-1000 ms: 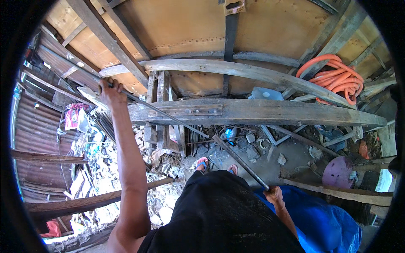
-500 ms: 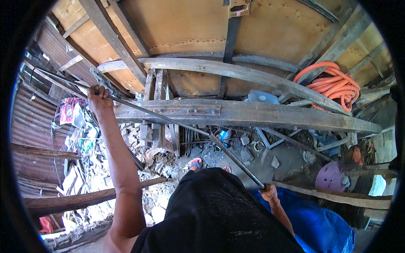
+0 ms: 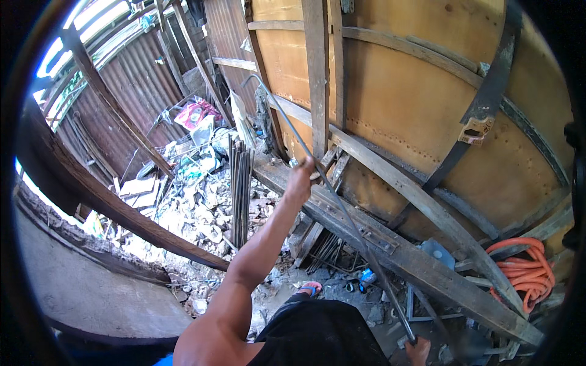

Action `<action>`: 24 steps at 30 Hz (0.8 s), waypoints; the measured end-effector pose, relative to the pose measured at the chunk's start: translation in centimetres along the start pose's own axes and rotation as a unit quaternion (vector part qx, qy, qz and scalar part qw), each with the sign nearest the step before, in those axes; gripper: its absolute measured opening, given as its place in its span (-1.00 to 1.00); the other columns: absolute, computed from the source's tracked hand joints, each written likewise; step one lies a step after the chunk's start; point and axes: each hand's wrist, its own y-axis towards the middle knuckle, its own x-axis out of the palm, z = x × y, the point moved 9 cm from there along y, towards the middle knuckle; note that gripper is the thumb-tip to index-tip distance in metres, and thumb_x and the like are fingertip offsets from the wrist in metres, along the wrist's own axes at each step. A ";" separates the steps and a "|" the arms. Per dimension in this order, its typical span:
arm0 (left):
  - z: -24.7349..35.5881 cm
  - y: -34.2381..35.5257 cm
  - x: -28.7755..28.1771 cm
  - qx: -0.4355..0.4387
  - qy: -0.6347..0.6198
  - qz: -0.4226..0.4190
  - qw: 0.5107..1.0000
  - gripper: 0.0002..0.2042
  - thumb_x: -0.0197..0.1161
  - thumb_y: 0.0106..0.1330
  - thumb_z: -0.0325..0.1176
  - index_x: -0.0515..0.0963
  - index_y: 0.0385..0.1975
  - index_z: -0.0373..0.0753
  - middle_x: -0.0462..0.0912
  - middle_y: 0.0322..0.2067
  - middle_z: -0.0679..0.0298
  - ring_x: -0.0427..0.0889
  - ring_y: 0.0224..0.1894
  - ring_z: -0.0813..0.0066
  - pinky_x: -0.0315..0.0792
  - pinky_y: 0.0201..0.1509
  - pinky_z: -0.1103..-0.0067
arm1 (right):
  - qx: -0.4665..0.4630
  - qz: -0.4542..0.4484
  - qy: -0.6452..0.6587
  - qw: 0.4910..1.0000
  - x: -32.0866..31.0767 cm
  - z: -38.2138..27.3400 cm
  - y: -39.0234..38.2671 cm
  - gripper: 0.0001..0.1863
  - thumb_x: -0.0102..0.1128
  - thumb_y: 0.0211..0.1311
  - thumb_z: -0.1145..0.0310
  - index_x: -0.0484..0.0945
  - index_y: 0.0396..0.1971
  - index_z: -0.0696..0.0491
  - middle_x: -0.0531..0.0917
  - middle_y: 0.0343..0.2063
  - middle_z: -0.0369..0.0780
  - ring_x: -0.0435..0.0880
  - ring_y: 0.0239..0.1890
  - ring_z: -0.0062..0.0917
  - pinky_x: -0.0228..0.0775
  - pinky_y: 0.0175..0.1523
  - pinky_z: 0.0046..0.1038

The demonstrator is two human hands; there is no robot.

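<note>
A long thin steel rod (image 3: 285,122) with a hooked far end slants across the view. Its lower part meets a thicker dark metal pipe (image 3: 390,290). My left hand (image 3: 301,177) is closed round the rod, arm stretched forward above a heavy wooden beam. Low on the right, my right hand (image 3: 419,352) is closed at the pipe's near end, partly cut off by the picture's edge. The rod passes over the beam (image 3: 415,268), near a metal strip (image 3: 375,236) fixed to its top.
A bundle of dark rods (image 3: 240,195) stands upright left of my arm, amid rubble (image 3: 201,226). A handsaw (image 3: 476,129) hangs on the plywood wall (image 3: 403,91). An orange hose (image 3: 526,274) is coiled at right. A timber rail (image 3: 134,213) crosses the left side.
My view has swung to the left, bringing the rod bundle and rubble into fuller sight. Both hands keep hold of the rod and pipe, which now stand at a steeper slant in the picture.
</note>
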 end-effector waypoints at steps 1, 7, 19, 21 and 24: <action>-0.7 -1.7 0.9 -0.009 0.048 -0.020 0.999 -0.74 0.04 0.27 -0.14 0.49 -0.34 -0.22 0.51 -0.56 0.32 0.48 -0.38 0.50 0.38 -0.31 0.52 | 0.016 -0.001 -0.026 1.000 0.2 -0.6 0.7 -0.67 0.32 -0.38 0.27 0.48 -0.62 0.20 0.52 -0.61 0.02 0.48 -0.44 0.01 0.28 -0.27 -0.12; -2.8 -6.8 1.1 -0.010 0.398 -0.153 0.905 -0.76 0.19 0.19 -0.29 0.57 -0.26 -0.31 0.60 -0.28 0.22 0.53 -0.18 0.46 0.37 -0.11 0.57 | -0.034 0.074 -0.006 0.997 -0.6 -3.5 3.3 -0.74 0.28 -0.30 0.24 0.46 -0.71 0.12 0.51 -0.70 -0.04 0.48 -0.57 -0.06 0.28 -0.38 -0.14; -0.2 1.6 -15.8 0.135 0.291 0.058 0.946 -0.71 0.02 0.27 -0.41 0.43 -0.06 -0.39 0.58 -0.24 0.21 0.49 -0.24 0.58 0.34 -0.11 0.66 | 0.027 -0.093 -0.047 0.994 -6.6 9.2 -1.6 -0.57 0.37 -0.51 0.23 0.56 -0.55 0.21 0.55 -0.61 0.02 0.55 -0.46 -0.08 0.37 -0.36 -0.23; -2.8 0.2 -15.4 0.069 0.328 0.065 0.940 -0.75 0.07 0.24 -0.43 0.48 -0.13 -0.39 0.62 -0.37 0.24 0.50 -0.35 0.60 0.37 -0.26 0.66 | 0.059 -0.082 -0.046 0.994 -8.9 10.3 -0.7 -0.60 0.35 -0.51 0.25 0.56 -0.58 0.22 0.55 -0.61 0.02 0.55 -0.48 -0.11 0.38 -0.36 -0.23; -8.4 -0.5 -12.1 -0.004 0.422 -0.018 0.906 -0.82 0.13 0.17 -0.46 0.55 -0.26 -0.36 0.61 -0.45 0.27 0.52 -0.47 0.50 0.41 -0.38 0.58 | 0.144 -0.042 -0.155 0.977 -12.7 12.5 1.7 -0.62 0.32 -0.52 0.30 0.57 -0.56 0.21 0.58 -0.57 0.01 0.56 -0.46 -0.15 0.39 -0.28 -0.24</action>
